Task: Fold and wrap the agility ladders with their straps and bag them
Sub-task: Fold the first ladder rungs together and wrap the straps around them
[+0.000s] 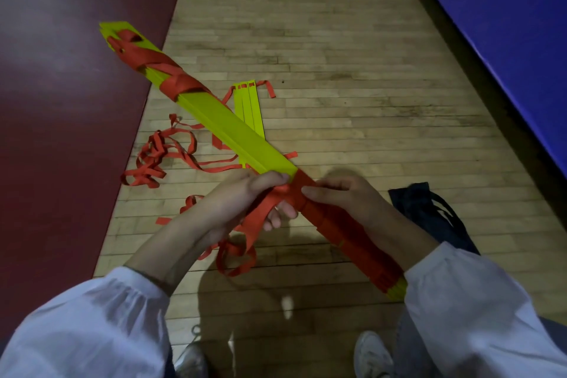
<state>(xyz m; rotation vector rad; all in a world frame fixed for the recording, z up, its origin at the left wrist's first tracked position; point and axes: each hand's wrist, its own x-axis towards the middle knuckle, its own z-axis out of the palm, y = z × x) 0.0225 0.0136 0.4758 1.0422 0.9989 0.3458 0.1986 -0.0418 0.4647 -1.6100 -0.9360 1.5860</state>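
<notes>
Two hands on the job here, both on the near half of the ladder bundle (245, 138). Right hand (340, 198) is curled over the tightly wound part, clamping it. Left hand (242, 202) just beside it pinches the red strap (260, 218) right where the winding stops, slack hanging in a loop below. The bundle's long axis runs diagonally, near end by the right sleeve (460, 301), far end up and to the left, so I reckon the next turns have to walk away from the body along the bare yellow stretch. Dark bag (429, 212) lies on the wood floor (337, 70) off to the right. Further out, a second ladder (250, 107) lies unwrapped with its loose straps (153, 159) tangled
</notes>
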